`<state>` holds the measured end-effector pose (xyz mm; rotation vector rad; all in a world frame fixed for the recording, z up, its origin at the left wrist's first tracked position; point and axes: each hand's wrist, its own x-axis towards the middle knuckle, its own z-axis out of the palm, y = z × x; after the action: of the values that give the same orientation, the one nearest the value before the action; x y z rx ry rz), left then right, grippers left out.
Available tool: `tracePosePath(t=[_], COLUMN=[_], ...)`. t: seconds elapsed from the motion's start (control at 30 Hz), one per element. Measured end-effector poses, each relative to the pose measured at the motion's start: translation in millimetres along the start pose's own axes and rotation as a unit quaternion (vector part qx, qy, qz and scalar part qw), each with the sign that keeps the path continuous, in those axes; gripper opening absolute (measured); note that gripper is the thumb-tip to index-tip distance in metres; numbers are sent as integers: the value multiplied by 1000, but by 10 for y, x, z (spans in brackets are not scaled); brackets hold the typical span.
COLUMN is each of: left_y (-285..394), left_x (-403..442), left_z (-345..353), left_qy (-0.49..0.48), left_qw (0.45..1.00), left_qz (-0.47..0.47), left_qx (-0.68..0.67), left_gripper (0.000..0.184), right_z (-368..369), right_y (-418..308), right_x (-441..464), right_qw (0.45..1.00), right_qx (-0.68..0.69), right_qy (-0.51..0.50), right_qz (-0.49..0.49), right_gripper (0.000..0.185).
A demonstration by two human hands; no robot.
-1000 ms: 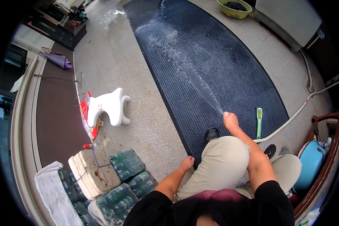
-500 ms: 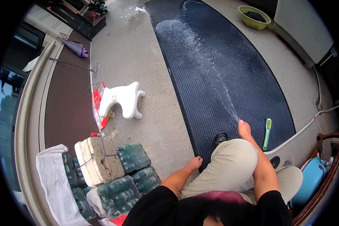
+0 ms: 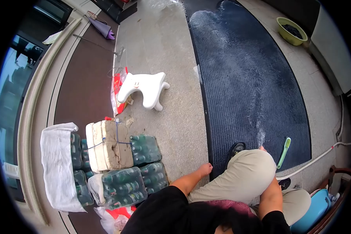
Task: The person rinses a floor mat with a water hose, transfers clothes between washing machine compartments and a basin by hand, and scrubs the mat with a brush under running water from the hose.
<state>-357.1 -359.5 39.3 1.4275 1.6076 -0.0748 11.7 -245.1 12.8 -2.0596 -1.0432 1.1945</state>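
Observation:
My right hand (image 3: 262, 148) is mostly hidden behind my raised knee. Water (image 3: 259, 128) sprays from it up along the dark ribbed mat (image 3: 238, 93). A pale hose (image 3: 304, 167) runs in from the right toward that hand; its end is out of sight. My left hand (image 3: 205, 169) is closed beside the mat's left edge, and what its fingers hold, if anything, is hidden. To the right of my knee, a green-handled brush (image 3: 284, 153) lies on the mat. One shoe (image 3: 236, 149) rests on the mat.
A white stool (image 3: 148, 87) stands left of the mat. Packs of green bottles (image 3: 123, 189) and a tied cream block (image 3: 107, 146) sit at lower left. A yellow-green basin (image 3: 286, 37) is at far right. A blue basin (image 3: 312, 210) is at lower right.
The view has shifted, so the scene sits further right in it. My right hand has moved lower behind the knee, and the water stream now points more straight ahead.

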Motion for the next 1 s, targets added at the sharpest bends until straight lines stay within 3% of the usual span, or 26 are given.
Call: tracePosePath(t=[0.1, 0.2, 0.27, 0.33, 0.67, 1.0], left_y=[-14, 48, 90, 74, 124, 26], left_x=[-17, -11, 20, 93, 97, 129], left_z=[-6, -35, -29, 32, 51, 15], left_qy=[-7, -14, -20, -25, -47, -46], left_qw=[1000, 1000, 1000, 999, 999, 999], left_qz=[-15, -20, -5, -24, -17, -17], left_qx=[-5, 3, 8, 10, 3, 11], left_gripper=[31, 31, 32, 33, 34, 34], right_z=[-17, -132, -237, -197, -293, -360], right_y=[-51, -530, -823, -798, -1295, -1147], right_x=[50, -121, -276, -213, -408, -2], right_qw=[997, 996, 995, 986, 989, 983], right_qx=[-49, -62, -96, -159, -134, -131], right_qy=[20, 56, 15, 43, 55, 126], right_qz=[-47, -22, -5, 9, -2, -30], right_gripper=[46, 50, 53, 55, 53, 53])
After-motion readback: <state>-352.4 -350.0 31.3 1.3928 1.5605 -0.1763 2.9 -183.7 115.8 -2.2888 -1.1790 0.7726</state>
